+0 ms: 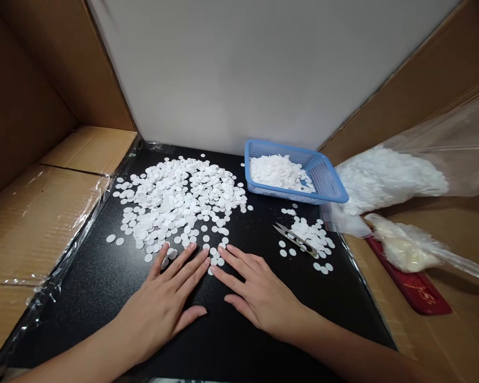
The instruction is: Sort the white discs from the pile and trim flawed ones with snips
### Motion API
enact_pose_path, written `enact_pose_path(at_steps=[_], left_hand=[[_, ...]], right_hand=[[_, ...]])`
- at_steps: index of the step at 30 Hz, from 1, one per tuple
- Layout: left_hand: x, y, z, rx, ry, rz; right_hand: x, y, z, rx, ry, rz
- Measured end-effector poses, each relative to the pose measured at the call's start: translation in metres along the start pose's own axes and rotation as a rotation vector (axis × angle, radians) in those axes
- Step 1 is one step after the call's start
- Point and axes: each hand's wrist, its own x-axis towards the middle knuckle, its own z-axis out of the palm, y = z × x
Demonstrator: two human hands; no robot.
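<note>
A wide heap of small white round discs is spread over the black tabletop. At its near edge my left hand lies flat with fingers stretched, the fingertips touching or just beside a few discs. My right hand is also spread out, its fingertips close to those of the left. Between the two hands lie several loose discs. Neither hand grips anything. To the right, a pair of thread snips rests against a smaller pile of discs.
A blue plastic basket partly filled with discs stands at the back right. Beyond the table's right edge are a clear bag of white pieces, a knotted bag of yellowish contents and a red tray. Cardboard flanks the left.
</note>
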Motion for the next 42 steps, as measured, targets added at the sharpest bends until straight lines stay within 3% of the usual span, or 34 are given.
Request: enact_pose_path(at_steps=[7,11,14,17,21,26,29,33,37,42], left_hand=[[-0.005,-0.004,-0.004,-0.078,-0.007,-0.039],[0.009,-0.014,-0.006,-0.159,0.042,-0.149],[0.032,-0.024,-0.008,-0.207,0.080,-0.251],[0.055,-0.030,-0.008,-0.235,0.024,-0.236],[0.072,-0.032,-0.005,-0.228,-0.051,-0.205],[0.074,-0.037,-0.004,-0.228,-0.105,-0.199],[0.072,-0.039,-0.004,-0.226,-0.119,-0.194],[0.066,-0.036,-0.001,-0.195,-0.002,-0.122],[0.061,-0.034,0.000,-0.178,0.053,-0.009],[0.052,-0.032,-0.004,-0.342,0.019,-0.081]], right_hand=[[-0.011,0.003,0.000,-0.002,0.015,-0.028],[-0.010,0.004,-0.002,0.022,0.089,-0.062],[0.001,0.008,-0.005,0.035,0.205,-0.005],[0.022,0.014,-0.007,0.031,0.268,0.104],[0.048,0.020,-0.006,0.021,0.230,0.148],[0.062,0.019,-0.012,0.147,0.175,0.178],[0.057,0.020,-0.021,0.207,0.214,0.176],[0.034,0.025,-0.025,0.101,0.310,0.119],[0.011,0.025,-0.020,0.062,0.283,0.073],[0.011,0.025,-0.016,0.147,0.256,0.073]])
